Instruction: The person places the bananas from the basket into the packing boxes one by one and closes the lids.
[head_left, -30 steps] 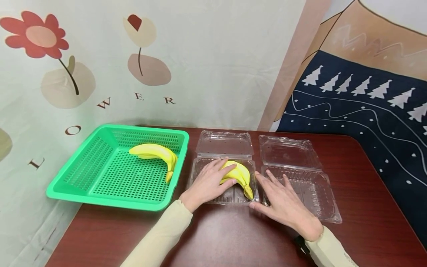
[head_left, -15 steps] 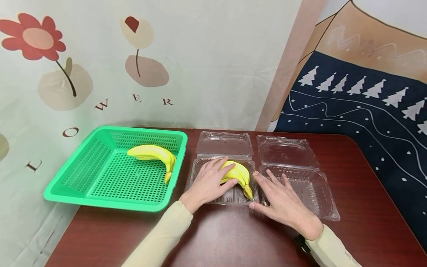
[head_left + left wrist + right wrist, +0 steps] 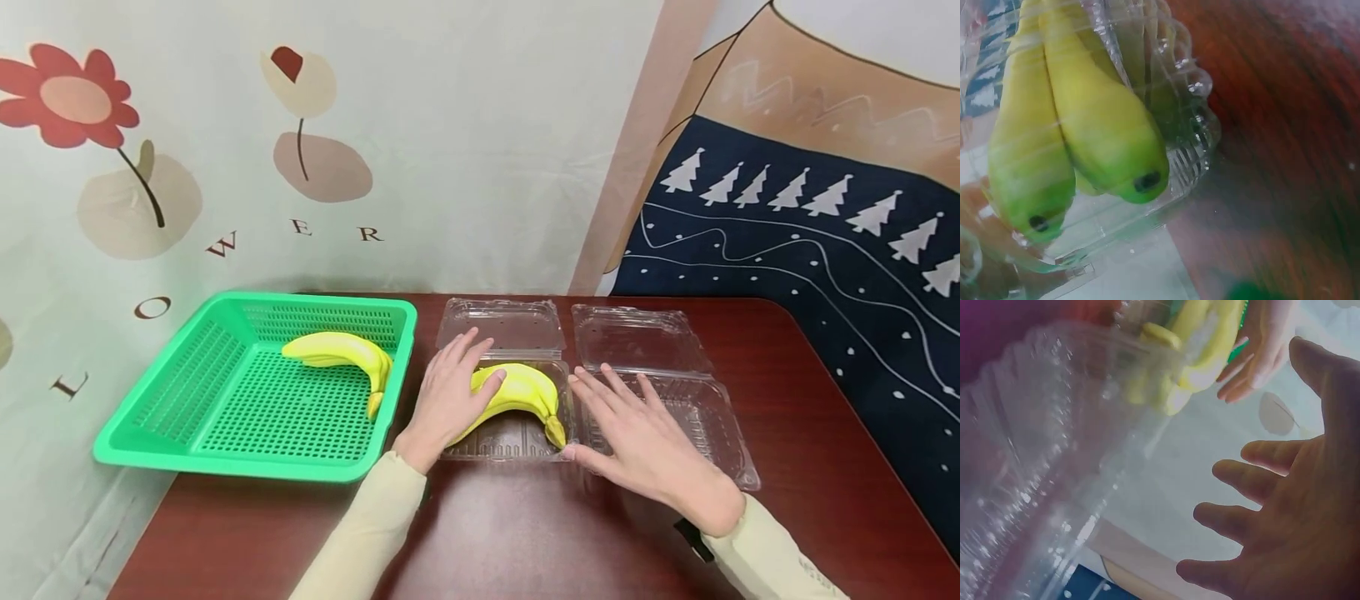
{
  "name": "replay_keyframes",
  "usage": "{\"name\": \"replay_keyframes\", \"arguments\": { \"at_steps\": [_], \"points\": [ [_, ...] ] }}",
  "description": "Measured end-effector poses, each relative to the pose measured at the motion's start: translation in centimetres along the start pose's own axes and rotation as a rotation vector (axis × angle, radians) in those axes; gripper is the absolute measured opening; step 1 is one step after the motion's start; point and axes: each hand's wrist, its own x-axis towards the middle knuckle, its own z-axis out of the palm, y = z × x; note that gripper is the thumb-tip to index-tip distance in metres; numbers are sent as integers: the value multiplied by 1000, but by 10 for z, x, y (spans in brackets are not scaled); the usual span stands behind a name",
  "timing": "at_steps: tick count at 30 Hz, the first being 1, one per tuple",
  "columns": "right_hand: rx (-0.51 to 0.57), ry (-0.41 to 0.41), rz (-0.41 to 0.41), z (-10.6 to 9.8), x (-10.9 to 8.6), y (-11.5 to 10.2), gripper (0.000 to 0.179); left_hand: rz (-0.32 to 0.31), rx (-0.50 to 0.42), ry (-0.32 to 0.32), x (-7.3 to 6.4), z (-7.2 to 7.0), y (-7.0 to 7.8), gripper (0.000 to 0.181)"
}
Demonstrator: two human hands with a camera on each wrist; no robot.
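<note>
A bunch of yellow bananas [image 3: 528,387] lies in the base of the left clear plastic clamshell box [image 3: 510,451], whose lid is folded back behind it. Over the left side of that box is my left hand [image 3: 450,396], fingers extended, overlapping part of the bunch. My right hand [image 3: 648,442] hovers with spread fingers at the right clamshell box [image 3: 712,417], its fingertips near the gap between the two boxes. In the left wrist view, the bananas' greenish tips [image 3: 1110,137] show through the clear wall. The right wrist view has the right hand's fingers apart, holding nothing.
A green plastic basket [image 3: 180,462] stands on the left of the brown table [image 3: 510,525], with another bunch of bananas [image 3: 348,346] inside. The right box's lid [image 3: 637,337] lies folded back. A printed curtain [image 3: 465,150] hangs behind the table.
My left hand has lifted and shifted left off the bananas, uncovering more of the bunch. The right hand has moved slightly to the right. The head view has tilted a little.
</note>
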Motion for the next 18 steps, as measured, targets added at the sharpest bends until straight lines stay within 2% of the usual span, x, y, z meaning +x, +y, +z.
{"name": "replay_keyframes", "arguments": {
  "at_steps": [6,10,15,18],
  "points": [
    [-43,23,-8,-16,8,3,88,-80,-23,62,3,0,-2,57],
    [-36,19,17,-28,17,7,88,-130,-23,73,6,1,-4,57],
    [26,-9,46,-40,32,14,87,-182,-9,63,8,2,-7,61],
    [120,-27,71,-42,43,19,87,-215,1,52,9,2,-7,65]
  ]
}}
